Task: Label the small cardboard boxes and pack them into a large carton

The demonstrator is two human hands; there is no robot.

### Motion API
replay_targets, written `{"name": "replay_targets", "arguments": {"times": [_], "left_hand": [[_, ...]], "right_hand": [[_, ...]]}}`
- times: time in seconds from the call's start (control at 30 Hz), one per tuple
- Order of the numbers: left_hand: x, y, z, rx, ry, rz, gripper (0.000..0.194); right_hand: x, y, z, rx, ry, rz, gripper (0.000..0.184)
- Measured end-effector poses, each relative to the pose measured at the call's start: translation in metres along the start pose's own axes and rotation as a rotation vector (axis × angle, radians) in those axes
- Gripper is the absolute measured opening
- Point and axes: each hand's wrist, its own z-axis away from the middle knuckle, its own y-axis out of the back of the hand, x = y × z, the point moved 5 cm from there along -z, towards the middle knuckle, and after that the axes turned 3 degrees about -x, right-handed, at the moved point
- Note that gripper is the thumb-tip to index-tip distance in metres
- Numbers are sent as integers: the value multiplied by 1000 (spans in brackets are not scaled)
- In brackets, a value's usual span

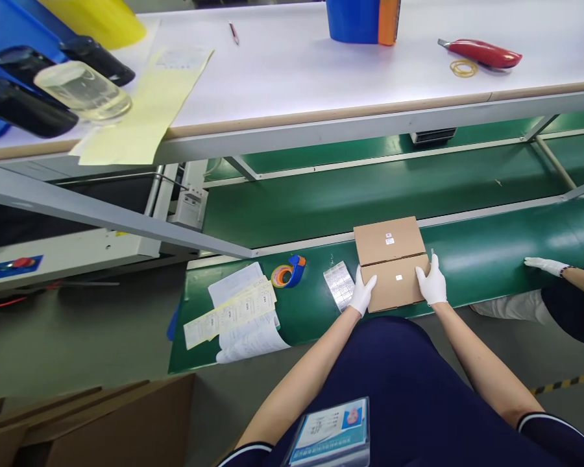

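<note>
Two flat brown cardboard boxes lie one behind the other on the green work surface, edges touching. The near cardboard box (387, 292) has one small white label; the far cardboard box (382, 241) carries two. My left hand (363, 293), in a white glove, grips the near box at its left side, thumb over the top. Also gloved in white, my right hand (433, 283) holds the right side of the same box. A small thin pale thing pokes up by the right fingertips; its kind is unclear. A sheet of silvery labels (339, 284) lies beside my left hand.
Left along the green surface are a blue tape dispenser (296, 271) and printed papers (238, 314). A white shelf (272, 71) above holds a red knife (486, 53), rubber bands and bottles. At right rests another person's gloved hand (545, 264).
</note>
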Motion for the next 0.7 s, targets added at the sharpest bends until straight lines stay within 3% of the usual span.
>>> {"name": "replay_targets", "arguments": {"times": [0.13,0.27,0.47,0.7], "left_hand": [[2,0,-1,-25,-36,149,85],[-2,6,5,-71,-29,103,83],[-20,9,25,-162,53,117,81],[-23,10,26,-165,54,65,77]], "right_hand": [[-4,8,-3,3,77,-22,77],[-22,24,8,86,309,-1,44],[-36,15,34,-247,350,-86,24],[-38,-5,31,-333,276,-34,22]]}}
